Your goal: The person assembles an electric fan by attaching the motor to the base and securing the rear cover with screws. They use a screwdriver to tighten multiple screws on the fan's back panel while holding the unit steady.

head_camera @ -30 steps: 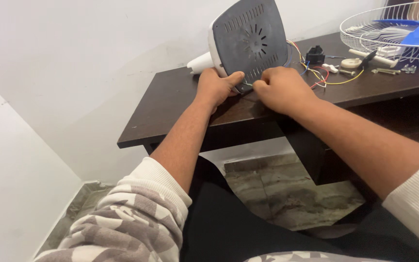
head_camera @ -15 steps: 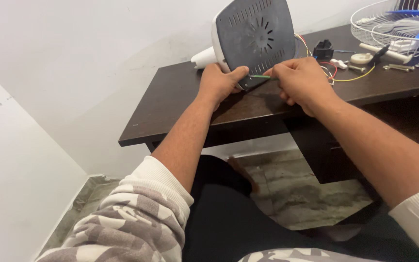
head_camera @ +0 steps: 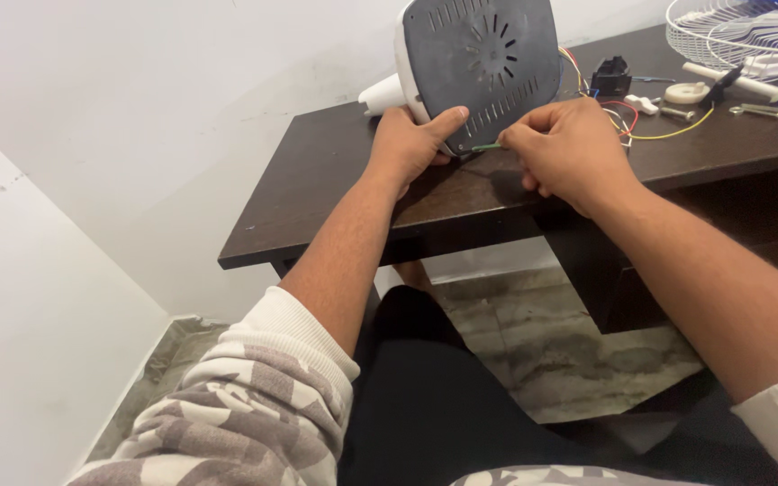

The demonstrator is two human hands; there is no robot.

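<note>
Left hand [head_camera: 411, 142] gripping fan base [head_camera: 482, 67] edge; right hand [head_camera: 562, 148] pinching green wire [head_camera: 486, 147] beside base, now pulling shorter than before.

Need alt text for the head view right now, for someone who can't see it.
The left hand steadies a tilted fan base on a dark table while the right hand pinches a thin green wire at its lower edge. Loose coloured wires and small parts lie behind.

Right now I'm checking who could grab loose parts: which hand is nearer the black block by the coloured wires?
The right hand is nearer: the black block sits just beyond it. The left hand is further left, gripping the grey base plate.
</note>
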